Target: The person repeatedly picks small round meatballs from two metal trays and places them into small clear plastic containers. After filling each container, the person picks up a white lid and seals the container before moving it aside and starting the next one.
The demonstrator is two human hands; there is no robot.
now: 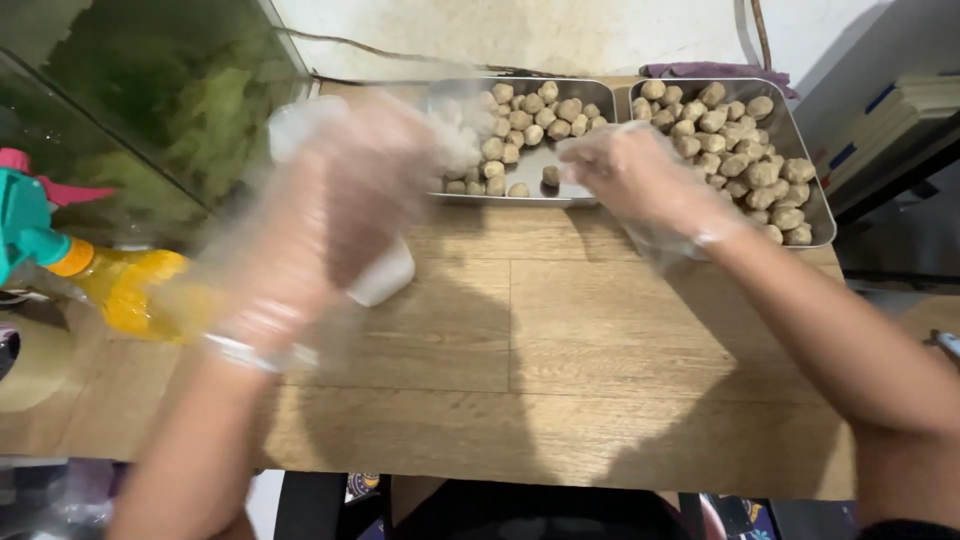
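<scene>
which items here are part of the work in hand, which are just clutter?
In use:
left hand, gloved, holding a white container
right hand, gloved, reaching into the left metal tray
brown balls in that tray
right metal tray, full of the same balls

Lying about:
yellow spray bottle
glass tank
purple cloth

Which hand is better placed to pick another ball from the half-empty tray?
Probably the right hand: it hovers over the half-empty tray by the balls. The left hand is blurred beside a white container.
</scene>
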